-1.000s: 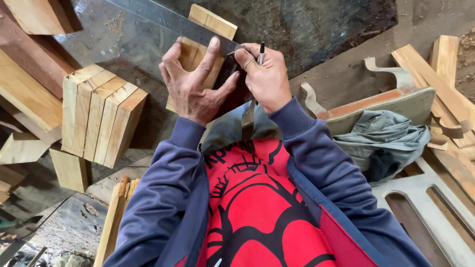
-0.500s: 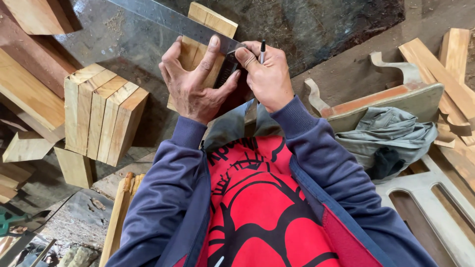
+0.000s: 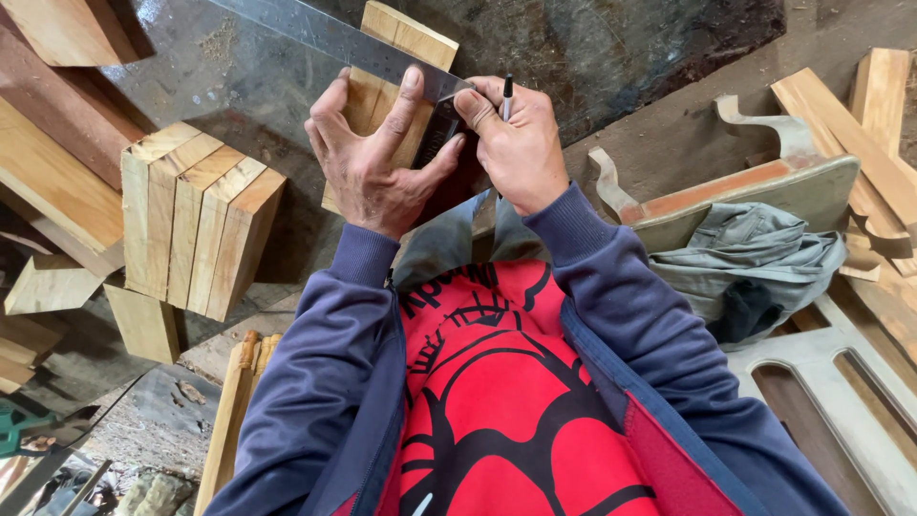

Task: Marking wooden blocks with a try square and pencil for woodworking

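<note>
- Dark stone makes up my work table (image 3: 621, 57), and bits of wood lie all around it.
- Far left, a stack of cut wood blocks (image 3: 196, 229) stands on the table, well apart from my hands.
- My left hand (image 3: 377, 158) lies flat on the wood plank (image 3: 382, 72). Its fingers are spread wide and press down on the plank and on the metal ruler (image 3: 334, 40).
- That ruler runs slanted across the top of the plank, from the upper left down to my hands.
- My right hand (image 3: 516, 143) sits just beside the left one, touching it. Its fingers are pinched tight around a black pen (image 3: 506, 94), which stands up with its tip hidden behind my fingers.
- Since a second ago my hands have hardly moved; only my head has come a bit closer. So I think the ruler is holding its place and the line on the plank is being marked right now.
- Far right, a grey cloth (image 3: 755, 253) lies bunched on a curved wooden frame (image 3: 745, 182).
</note>
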